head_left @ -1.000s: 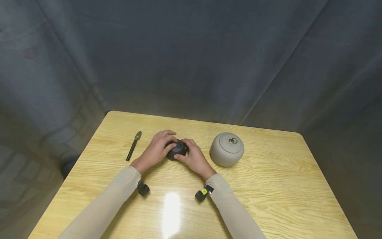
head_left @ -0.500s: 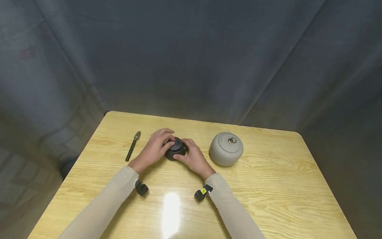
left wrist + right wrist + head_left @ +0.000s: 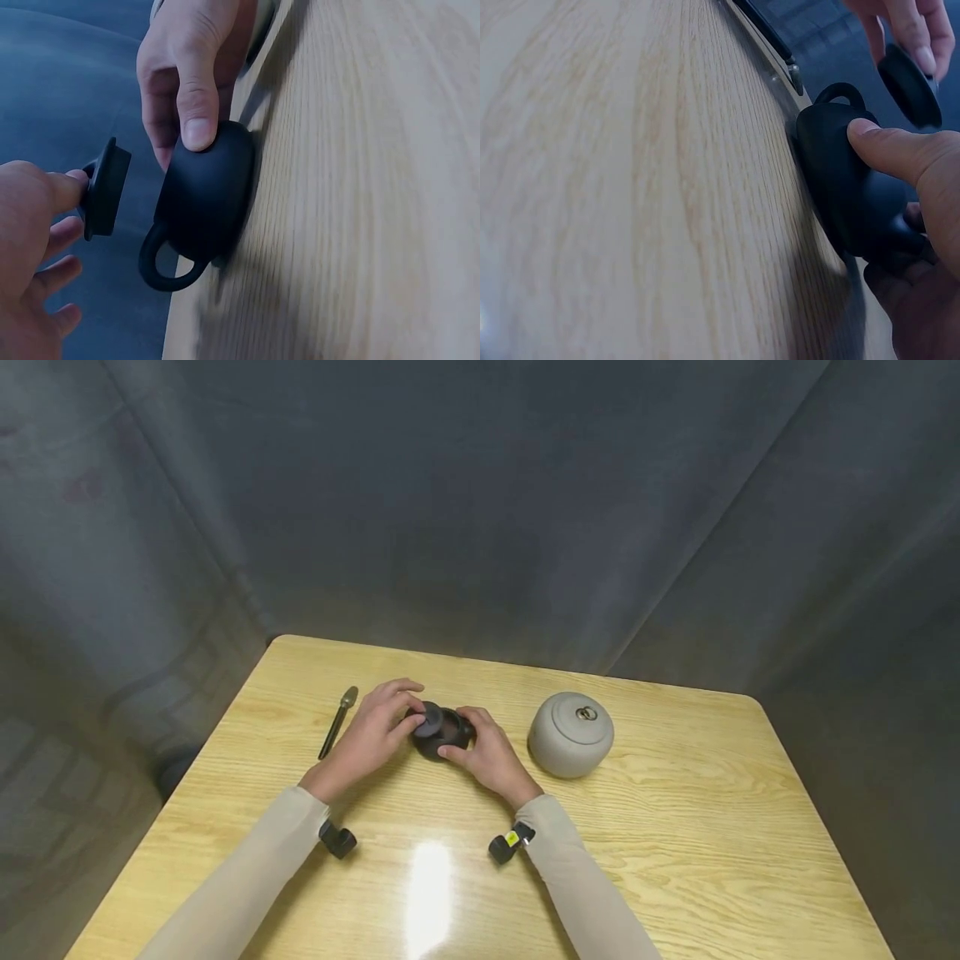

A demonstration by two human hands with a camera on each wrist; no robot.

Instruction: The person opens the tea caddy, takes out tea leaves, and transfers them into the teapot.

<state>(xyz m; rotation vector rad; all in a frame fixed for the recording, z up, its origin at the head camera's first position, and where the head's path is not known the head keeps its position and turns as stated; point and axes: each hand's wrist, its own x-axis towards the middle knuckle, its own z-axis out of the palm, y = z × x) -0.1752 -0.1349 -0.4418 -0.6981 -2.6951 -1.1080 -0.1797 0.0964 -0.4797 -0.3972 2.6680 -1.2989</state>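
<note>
A small black teapot (image 3: 432, 747) stands on the wooden table, its top uncovered. My right hand (image 3: 491, 756) grips the pot's body, thumb on the near side and fingers toward the far side. Between thumb and fingertips, my left hand (image 3: 375, 731) pinches the round black lid (image 3: 430, 720) by its knob. In the left wrist view the lid (image 3: 109, 191) is tilted and clear of the teapot (image 3: 206, 195), whose loop handle points toward the left hand. The right wrist view also has the lid (image 3: 910, 86) apart from the pot (image 3: 840, 176).
A grey lidded jar (image 3: 570, 743) with a metal ring on its top stands right of the right hand. Left of the left hand lies a spoon-like tool (image 3: 337, 725) with a black handle. Dark curtains (image 3: 480, 510) hang behind the wooden table (image 3: 697, 827).
My left hand has lifted the lid off the teapot and moved it left, uncovering the pot's opening. The right hand has kept its grip on the pot.
</note>
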